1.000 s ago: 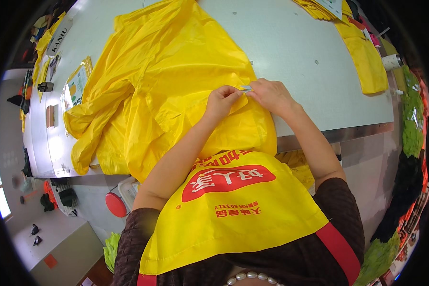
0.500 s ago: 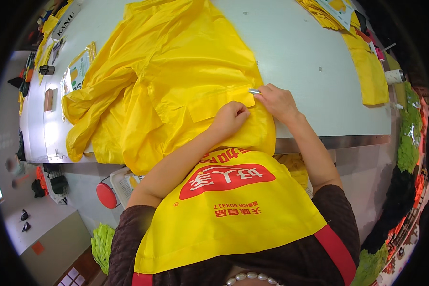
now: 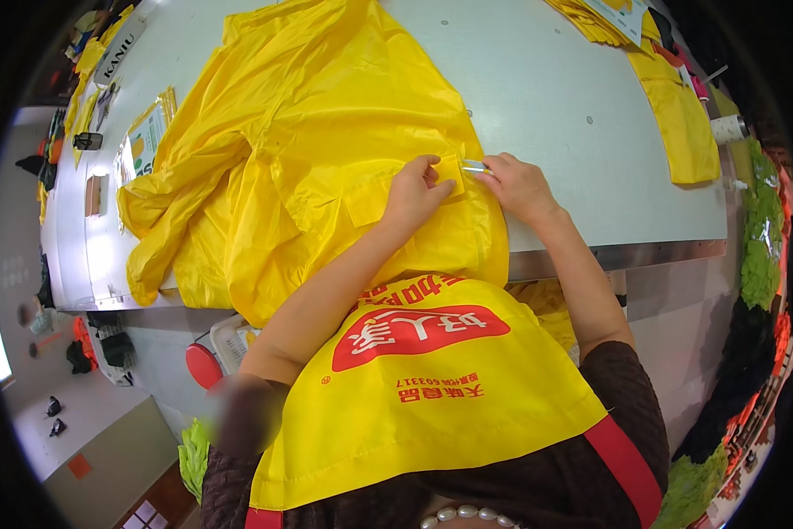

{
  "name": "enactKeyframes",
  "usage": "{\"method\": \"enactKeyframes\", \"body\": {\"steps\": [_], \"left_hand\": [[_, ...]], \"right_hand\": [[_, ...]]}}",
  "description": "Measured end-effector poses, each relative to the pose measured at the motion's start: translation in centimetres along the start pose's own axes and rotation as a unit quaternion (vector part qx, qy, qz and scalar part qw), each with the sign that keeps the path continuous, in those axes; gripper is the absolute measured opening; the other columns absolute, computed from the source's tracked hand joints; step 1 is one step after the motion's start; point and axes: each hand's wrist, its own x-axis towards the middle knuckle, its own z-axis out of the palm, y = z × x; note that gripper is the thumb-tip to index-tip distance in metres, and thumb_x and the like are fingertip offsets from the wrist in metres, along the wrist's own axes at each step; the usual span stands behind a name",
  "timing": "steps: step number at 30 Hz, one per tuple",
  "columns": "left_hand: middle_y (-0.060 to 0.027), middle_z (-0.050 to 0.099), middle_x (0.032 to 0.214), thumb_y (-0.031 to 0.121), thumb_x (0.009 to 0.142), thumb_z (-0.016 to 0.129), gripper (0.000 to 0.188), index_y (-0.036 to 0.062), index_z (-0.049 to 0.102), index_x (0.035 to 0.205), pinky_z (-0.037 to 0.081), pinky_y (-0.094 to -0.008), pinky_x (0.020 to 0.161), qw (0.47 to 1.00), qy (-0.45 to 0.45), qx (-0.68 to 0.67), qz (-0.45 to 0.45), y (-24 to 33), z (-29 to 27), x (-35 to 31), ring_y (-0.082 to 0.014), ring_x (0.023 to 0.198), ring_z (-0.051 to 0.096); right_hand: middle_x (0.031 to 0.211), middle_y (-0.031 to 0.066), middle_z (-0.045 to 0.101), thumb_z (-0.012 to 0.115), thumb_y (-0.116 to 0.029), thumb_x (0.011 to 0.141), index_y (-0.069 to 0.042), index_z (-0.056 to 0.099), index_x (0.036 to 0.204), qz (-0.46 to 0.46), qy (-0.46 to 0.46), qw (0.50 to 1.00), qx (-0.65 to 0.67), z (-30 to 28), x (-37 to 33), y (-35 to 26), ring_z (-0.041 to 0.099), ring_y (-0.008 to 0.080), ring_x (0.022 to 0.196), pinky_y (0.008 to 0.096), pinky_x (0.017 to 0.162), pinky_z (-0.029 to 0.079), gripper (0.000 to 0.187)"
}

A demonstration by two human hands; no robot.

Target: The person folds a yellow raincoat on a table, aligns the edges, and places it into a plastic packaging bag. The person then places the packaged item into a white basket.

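Observation:
A shiny yellow garment (image 3: 344, 106), perhaps a raincoat, is spread over the white table in front of me. Across its lower part runs a flat rectangular flap (image 3: 366, 206). My left hand (image 3: 414, 196) rests over this flap, fingers curled and pinching the yellow fabric near the flap's right end; the fold between the fingertips is partly hidden. My right hand (image 3: 518, 187) grips small metal thread snips (image 3: 476, 167) at the garment's right edge. Their two blades stand apart and point left, toward the flap's end.
Folded yellow fabric (image 3: 679, 132) and a white spool (image 3: 728, 130) lie at the right of the table (image 3: 582, 167). Packaged yellow goods (image 3: 149, 132) and a small box (image 3: 94, 194) sit at left. Below the table's front edge are a red stool (image 3: 203, 366) and a white basket (image 3: 229, 342).
My left hand has shifted slightly up along the flap, with its fingers lifted higher. The snips' blades, close together before, are now spread. The garment has hardly moved.

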Motion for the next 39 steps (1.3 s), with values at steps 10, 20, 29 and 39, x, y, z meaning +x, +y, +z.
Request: {"method": "enactKeyframes", "body": {"steps": [10,20,29,39], "left_hand": [[-0.007,0.059,0.076,0.017,0.081,0.064,0.027,-0.0016,0.061,0.1,0.046,-0.0247,0.06,0.997,-0.013,0.028,0.071,-1.0,0.4,2.2,-0.0119,0.067,0.055],[-0.0022,0.056,0.068,0.014,0.086,0.058,0.014,0.0008,0.058,0.09,0.042,-0.021,0.053,0.978,-0.04,-0.189,-0.08,-1.4,0.5,1.5,-0.008,0.055,0.05],[-0.0041,0.055,0.068,0.009,0.082,0.06,0.01,-0.0007,0.059,0.083,0.041,-0.0239,0.054,0.995,0.015,-0.066,0.069,-1.0,0.8,0.4,-0.0111,0.059,0.05],[-0.0095,0.058,0.073,0.009,0.081,0.061,0.013,-0.0027,0.06,0.086,0.044,-0.0263,0.058,0.994,0.034,-0.05,0.096,-0.9,1.0,-0.4,-0.015,0.062,0.053]], "right_hand": [[0.082,0.0122,0.059,0.057,-0.021,0.084,-0.001,0.058,0.094,0.079,-0.022,0.986,0.145,-0.8,-0.3,0.3,0.056,0.0254,0.07,0.0329,0.063,0.045,0.022],[0.081,0.0123,0.058,0.06,-0.024,0.08,-0.003,0.055,0.084,0.034,-0.071,0.996,0.038,-2.1,1.5,-1.6,0.057,0.0293,0.073,0.0379,0.062,0.046,0.022],[0.078,0.0099,0.057,0.063,-0.021,0.077,-0.004,0.055,0.081,-0.028,-0.071,0.995,-0.06,-1.3,2.7,-2.7,0.06,0.0284,0.072,0.0384,0.061,0.049,0.019],[0.072,0.0053,0.053,0.066,-0.019,0.075,-0.008,0.052,0.079,-0.076,0.052,0.994,-0.051,0.2,0.8,-2.7,0.057,0.022,0.063,0.032,0.051,0.047,0.018]]}}
